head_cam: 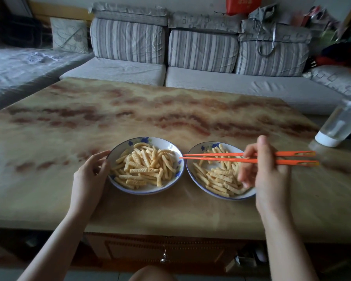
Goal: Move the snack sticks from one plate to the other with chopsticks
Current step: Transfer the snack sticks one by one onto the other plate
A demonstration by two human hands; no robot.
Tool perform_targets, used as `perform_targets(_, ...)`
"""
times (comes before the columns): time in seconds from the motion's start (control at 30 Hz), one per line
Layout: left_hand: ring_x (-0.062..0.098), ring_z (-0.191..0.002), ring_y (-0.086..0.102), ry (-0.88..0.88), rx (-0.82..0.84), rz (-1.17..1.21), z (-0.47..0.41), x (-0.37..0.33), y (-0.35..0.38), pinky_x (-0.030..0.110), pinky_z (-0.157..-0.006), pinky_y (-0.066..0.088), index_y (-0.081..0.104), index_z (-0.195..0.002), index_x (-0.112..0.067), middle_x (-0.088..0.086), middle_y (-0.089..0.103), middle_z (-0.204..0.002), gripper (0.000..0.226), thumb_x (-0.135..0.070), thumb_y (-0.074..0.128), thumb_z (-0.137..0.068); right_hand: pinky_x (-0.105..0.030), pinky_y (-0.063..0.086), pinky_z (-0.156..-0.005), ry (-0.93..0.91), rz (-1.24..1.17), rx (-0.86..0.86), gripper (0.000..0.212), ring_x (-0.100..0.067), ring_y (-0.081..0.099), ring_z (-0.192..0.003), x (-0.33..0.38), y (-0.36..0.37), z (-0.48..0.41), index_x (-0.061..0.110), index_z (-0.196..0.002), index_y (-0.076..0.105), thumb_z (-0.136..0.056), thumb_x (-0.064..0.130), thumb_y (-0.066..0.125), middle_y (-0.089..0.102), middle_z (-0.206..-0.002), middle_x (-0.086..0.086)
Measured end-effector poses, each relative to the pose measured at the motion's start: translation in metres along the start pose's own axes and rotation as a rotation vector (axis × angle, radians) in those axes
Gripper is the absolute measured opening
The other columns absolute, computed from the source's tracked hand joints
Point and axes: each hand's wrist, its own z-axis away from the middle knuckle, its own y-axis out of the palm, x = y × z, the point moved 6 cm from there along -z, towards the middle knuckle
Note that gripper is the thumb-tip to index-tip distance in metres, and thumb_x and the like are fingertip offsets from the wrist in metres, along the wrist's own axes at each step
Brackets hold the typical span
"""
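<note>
- We see left sticks point(144, 165) heaped on the left plate point(170, 146) and right sticks point(219, 177) on the right plate point(199, 148). The plates stand side by side on the table point(130, 110), rims almost meeting.
- Right sticks lie under and just left of the right hand point(265, 169). Left sticks lie just right of the left hand point(89, 173).
- Right hand grasps the orange chopsticks point(211, 159) right of their middle, fingers curled round them. The shafts run level across the right plate, tips slightly apart above where the rims meet.
- Left hand holds the left plate's left rim: thumb far, curled fingers near.
- Right hand hides the right plate's right part, and its lower fingers are blurred. We cannot tell whether the tips touch a rim. The bottle point(340, 122) far right is blurred and cut off.
</note>
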Motion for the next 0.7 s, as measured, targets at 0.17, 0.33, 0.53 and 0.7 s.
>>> perform_targets(0.17, 0.006, -0.080, 0.060, 0.002, -0.002, -0.004, 0.000, 0.001, 0.000, 0.022, -0.069, 0.042, 0.065, -0.120, -0.022, -0.010, 0.064, -0.086, 0.029, -0.016, 0.055, -0.093, -0.015, 0.022, -0.031, -0.037, 0.083, -0.072, 0.043, -0.012, 0.036, -0.027, 0.006, -0.033, -0.010, 0.010, -0.065, 0.049, -0.102, 0.029, 0.039, 0.044, -0.035, -0.005)
perform_targets(0.33, 0.012, -0.084, 0.061, -0.008, 0.003, 0.002, 0.000, 0.001, 0.001, 0.027, -0.072, 0.042, 0.065, -0.120, -0.024, -0.004, 0.067, -0.091, 0.029, -0.016, 0.055, -0.093, -0.015, 0.022, -0.030, -0.050, 0.154, -0.013, 0.041, -0.011, 0.035, -0.026, 0.002, -0.035, -0.011, 0.003, -0.068, 0.048, -0.102, 0.024, 0.038, 0.040, -0.044, -0.026)
perform_targets(0.53, 0.012, -0.084, 0.062, 0.004, 0.012, 0.011, 0.000, -0.001, 0.000, 0.027, -0.071, 0.043, 0.065, -0.120, -0.023, -0.002, 0.068, -0.091, 0.029, -0.017, 0.056, -0.093, -0.014, 0.025, -0.031, -0.022, 0.160, -0.037, 0.043, -0.012, 0.038, -0.027, -0.003, -0.033, -0.010, 0.005, -0.066, 0.048, -0.102, 0.026, 0.040, 0.042, -0.040, -0.018)
perform_targets(0.7, -0.002, -0.077, 0.058, -0.003, 0.002, -0.009, 0.001, -0.002, -0.001, 0.008, -0.064, 0.042, 0.065, -0.119, -0.023, -0.006, 0.065, -0.087, 0.029, -0.016, 0.056, -0.093, -0.016, 0.028, -0.032, -0.026, 0.064, -0.155, 0.043, -0.012, 0.044, -0.031, 0.003, -0.038, -0.008, 0.010, -0.064, 0.047, -0.102, 0.030, 0.041, 0.045, -0.037, -0.001)
